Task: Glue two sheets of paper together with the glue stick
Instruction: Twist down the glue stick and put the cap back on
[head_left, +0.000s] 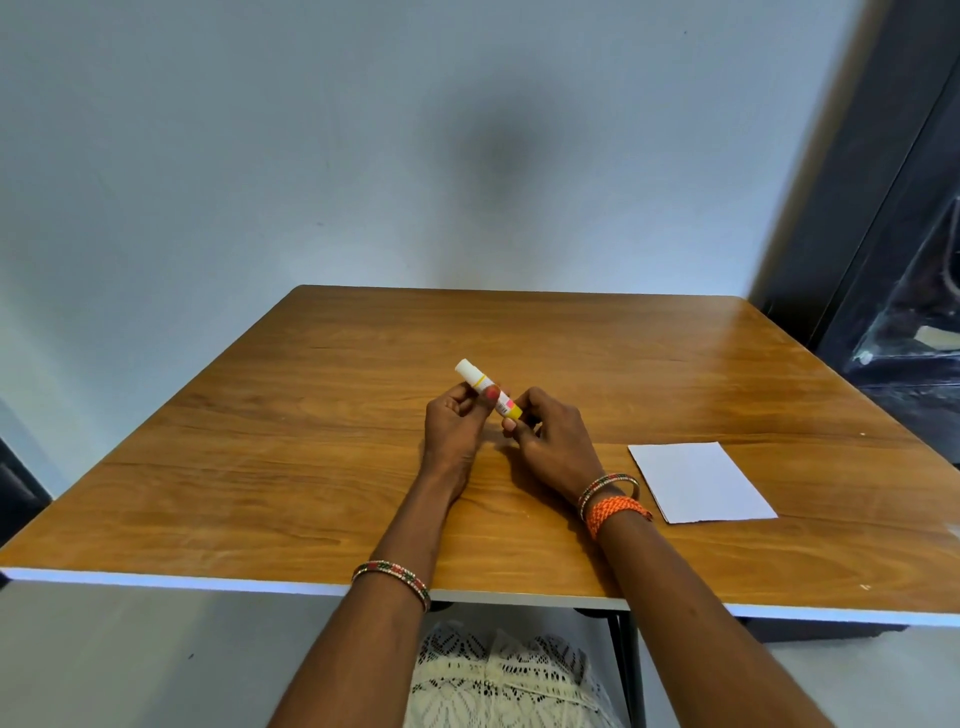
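Slippage looks the main risk: the glue stick (487, 388), cap on, is pinched between left hand (457, 415) and right hand (545, 436) above the desk (311, 441), so a hard uncapping tug could drop it, paper (698, 480) lying right of the right hand.

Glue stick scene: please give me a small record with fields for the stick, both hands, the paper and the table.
glue stick: held above the table, tilted, white cap end up and away, cap on
left hand: grip around the stick's middle
right hand: fingers pinch the yellow bottom end
paper: white, flat, right of the hands, untouched
table: wooden top
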